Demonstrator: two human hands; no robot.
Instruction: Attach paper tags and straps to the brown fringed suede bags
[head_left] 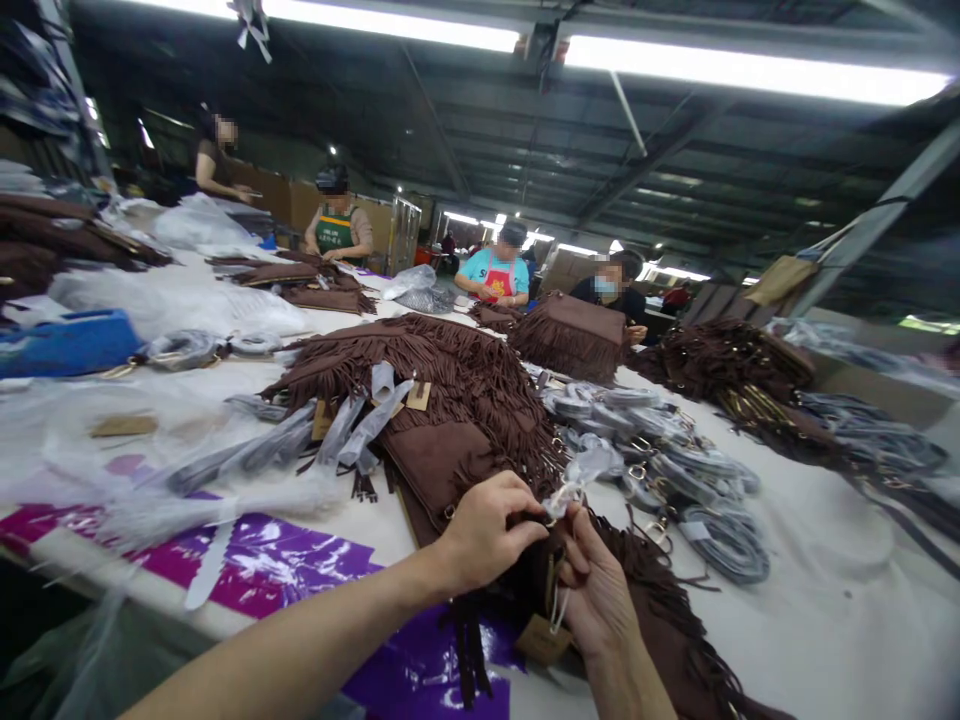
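My left hand (491, 530) is closed, thumb and fingers pinched at the near end of a crumpled clear plastic wrap (589, 468). My right hand (596, 585) pinches the same wrap from the other side, its fingers curled close to the left fingertips. What lies inside the wrap at the fingertips is too small to make out. Beneath both hands is a dark brown fringed bag (667, 610), partly hidden by them. A tan paper tag (544, 640) hangs on a white string below my right fingers. Another brown bag (439, 460) lies just beyond my left hand.
Several wrapped straps (675, 470) with metal clips lie to the right. More fringed bags (570, 335) are piled farther back. A bundle of white ties (217, 510) rests over purple plastic sheets (300, 560) at left. Several co-workers, one in a green apron (334, 235), are across the table.
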